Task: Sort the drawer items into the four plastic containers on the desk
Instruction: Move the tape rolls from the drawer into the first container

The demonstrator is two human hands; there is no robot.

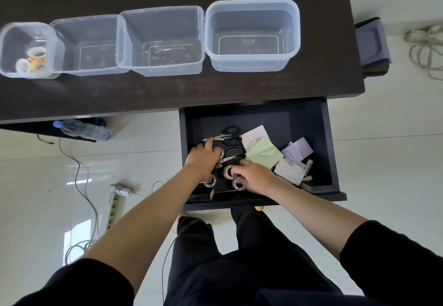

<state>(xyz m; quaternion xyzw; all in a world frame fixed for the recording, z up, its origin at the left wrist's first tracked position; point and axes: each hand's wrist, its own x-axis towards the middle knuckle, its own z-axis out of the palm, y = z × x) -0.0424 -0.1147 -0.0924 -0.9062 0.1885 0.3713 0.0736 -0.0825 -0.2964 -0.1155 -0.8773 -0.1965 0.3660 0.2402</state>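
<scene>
Both hands are inside the open black drawer [328, 142]. My left hand [202, 159] lies curled over a tape roll [221, 153], with another roll [211, 182] just under its wrist. My right hand [254, 176] pinches a tape roll [229, 171] with its fingertips, and a further roll [237, 184] sits below them. Two black-handled scissors [227, 135] lie behind the hands. Green [265, 153], purple [298, 149] and patterned [255, 134] note pads fill the drawer's right side. The four clear containers stand in a row on the dark desk [167, 90]; the leftmost one [7, 42] holds tape rolls [32, 60].
The other three containers [86, 21] [160, 10] [251, 3] hold nothing. A water bottle [84, 130] lies under the desk. A power strip [112, 207] and cables [79, 173] run across the white floor at left. A dark bag [372, 44] sits beside the desk's right end.
</scene>
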